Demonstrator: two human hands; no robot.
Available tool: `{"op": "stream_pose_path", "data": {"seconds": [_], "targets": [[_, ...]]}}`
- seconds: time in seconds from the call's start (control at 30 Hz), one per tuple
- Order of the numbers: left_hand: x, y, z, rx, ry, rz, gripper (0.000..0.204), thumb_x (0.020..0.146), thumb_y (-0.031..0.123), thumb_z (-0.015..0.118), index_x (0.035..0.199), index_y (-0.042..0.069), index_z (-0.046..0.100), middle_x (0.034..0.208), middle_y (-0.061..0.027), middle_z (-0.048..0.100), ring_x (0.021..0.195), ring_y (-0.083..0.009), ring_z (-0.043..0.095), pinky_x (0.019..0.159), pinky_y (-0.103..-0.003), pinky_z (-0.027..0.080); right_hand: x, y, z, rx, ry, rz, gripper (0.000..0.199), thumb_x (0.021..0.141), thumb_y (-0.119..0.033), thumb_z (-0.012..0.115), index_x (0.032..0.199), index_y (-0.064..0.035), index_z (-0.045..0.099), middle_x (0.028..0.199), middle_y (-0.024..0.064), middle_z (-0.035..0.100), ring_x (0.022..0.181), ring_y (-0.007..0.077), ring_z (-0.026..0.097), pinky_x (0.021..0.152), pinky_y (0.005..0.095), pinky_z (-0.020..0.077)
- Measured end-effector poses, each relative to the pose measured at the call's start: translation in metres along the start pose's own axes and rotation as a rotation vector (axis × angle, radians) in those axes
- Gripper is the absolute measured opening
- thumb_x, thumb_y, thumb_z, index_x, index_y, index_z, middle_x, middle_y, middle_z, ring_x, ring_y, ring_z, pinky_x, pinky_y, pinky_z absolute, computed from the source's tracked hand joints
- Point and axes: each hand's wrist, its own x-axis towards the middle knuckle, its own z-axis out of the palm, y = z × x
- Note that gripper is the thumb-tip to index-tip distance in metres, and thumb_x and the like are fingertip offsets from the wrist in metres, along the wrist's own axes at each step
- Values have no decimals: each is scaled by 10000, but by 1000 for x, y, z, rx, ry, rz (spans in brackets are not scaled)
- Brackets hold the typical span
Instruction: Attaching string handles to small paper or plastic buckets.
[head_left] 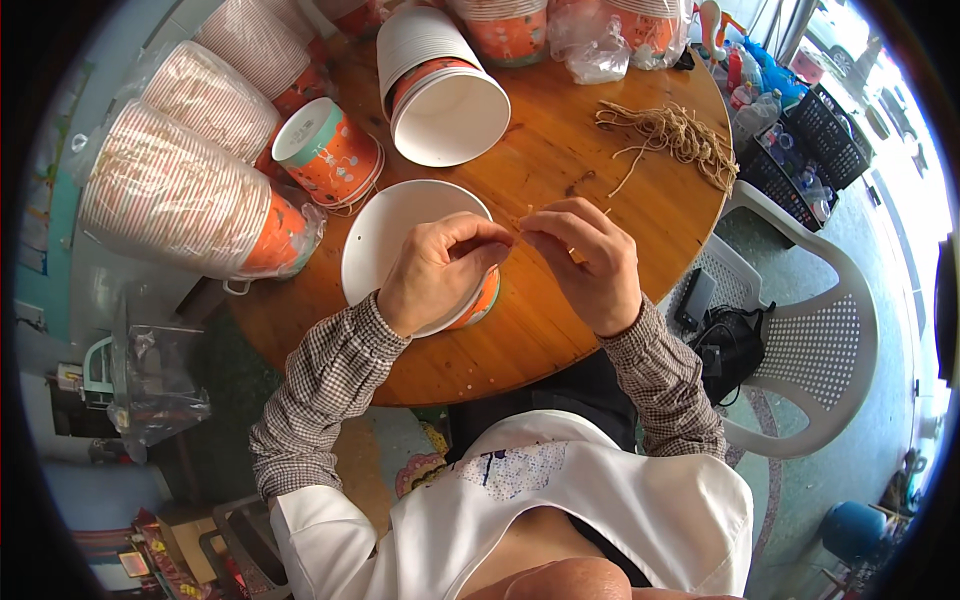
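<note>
My left hand [447,268] is closed in a pinch over an open paper bucket [383,232], white inside and orange outside. My right hand [588,262] pinches just to its right, the fingertips of both hands almost meeting. Whatever lies between them is too small to make out; a thin tan bit shows by the right fingers. The bucket stands near the table's front edge, partly covered by my left hand and wrist. Beyond it, a nested stack of white-lined buckets [450,115] lies tipped toward me. A bundle of tan cord [675,138] lies to the far right.
Left of the bucket stands an upside-down orange bucket [330,158]. Plastic-wrapped bucket stacks [180,195] line the left side of the wooden table [560,130]; more stand along the back. A white plastic chair [805,340] and black crates [800,165] are at the right.
</note>
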Motion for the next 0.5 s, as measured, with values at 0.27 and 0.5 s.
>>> {"op": "stream_pose_path", "data": {"seconds": [0.27, 0.5], "targets": [[4, 3, -5, -130, -171, -125, 133, 911, 79, 608, 951, -38, 658, 820, -24, 651, 770, -67, 607, 707, -213, 501, 3, 25, 6, 178, -135, 210, 162, 844, -41, 664, 1003, -63, 676, 904, 61, 638, 728, 160, 633, 640, 267, 511], [7, -2, -7, -219, -197, -197, 125, 922, 88, 582, 922, -23, 638, 796, -2, 629, 749, -44, 587, 687, -199, 492, -21, 36, -4, 548, -14, 450, 153, 925, -110, 608, 991, 27, 627, 880, 45, 609, 735, 88, 554, 654, 219, 454]]}}
